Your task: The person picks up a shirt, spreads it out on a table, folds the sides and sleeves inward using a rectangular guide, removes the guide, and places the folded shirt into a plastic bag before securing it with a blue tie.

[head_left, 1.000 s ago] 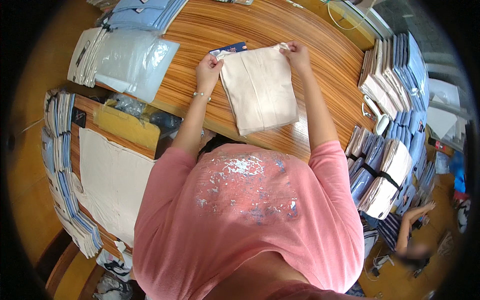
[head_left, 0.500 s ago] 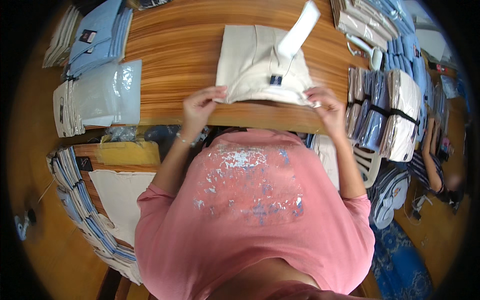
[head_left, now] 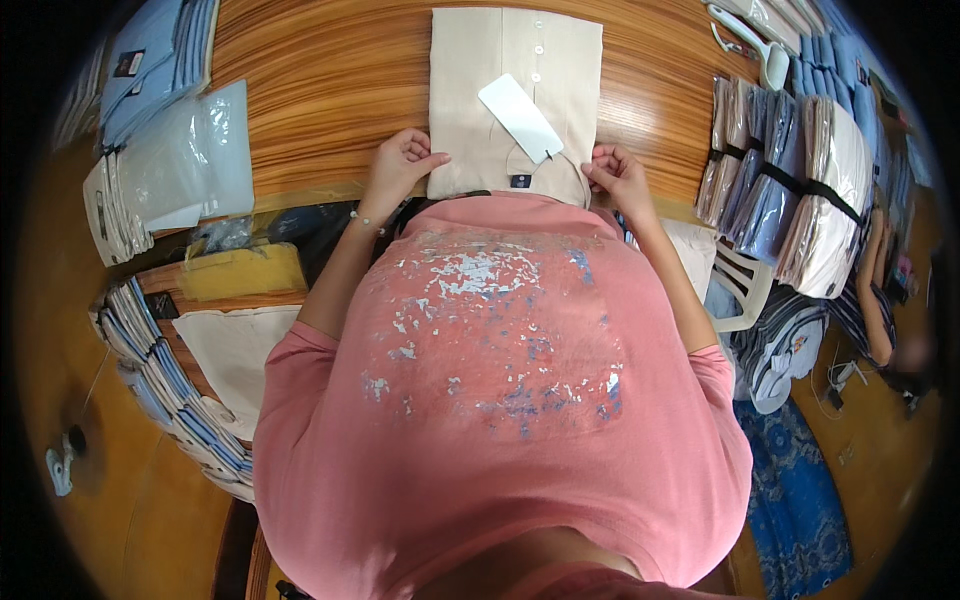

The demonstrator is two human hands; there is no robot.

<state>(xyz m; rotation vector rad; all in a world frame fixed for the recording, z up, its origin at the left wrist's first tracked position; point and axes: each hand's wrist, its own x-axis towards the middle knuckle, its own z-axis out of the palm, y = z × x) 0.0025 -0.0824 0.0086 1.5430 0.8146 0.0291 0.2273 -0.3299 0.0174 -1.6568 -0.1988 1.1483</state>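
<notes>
A folded beige shirt (head_left: 465, 110) lies flat on the wooden table, its near edge against my pink top. White buttons run down its front. A blank-looking white tag (head_left: 521, 118) on a thin cord rests on it, near a small dark collar label (head_left: 521, 181). My left hand (head_left: 403, 172) is at the shirt's left edge, fingers curled and thumb tip on the cloth. With thumb and fingers pinched together, my right hand (head_left: 622, 183) holds the right edge near the collar. The fingertips under the cloth are partly hidden.
Clear plastic sleeves (head_left: 215, 150) and blue packed shirts (head_left: 150, 65) are on the left. Strapped bundles of packed shirts (head_left: 825, 190) and a white handheld device (head_left: 770, 55) stand right. A white plastic chair (head_left: 740, 285) is lower right. Another person's arm (head_left: 875, 300) shows at far right.
The shirt has turned over at the near end and now lies flat, buttons showing, closer to my body. The raised white tag has dropped onto it. Both hands stay at its sides.
</notes>
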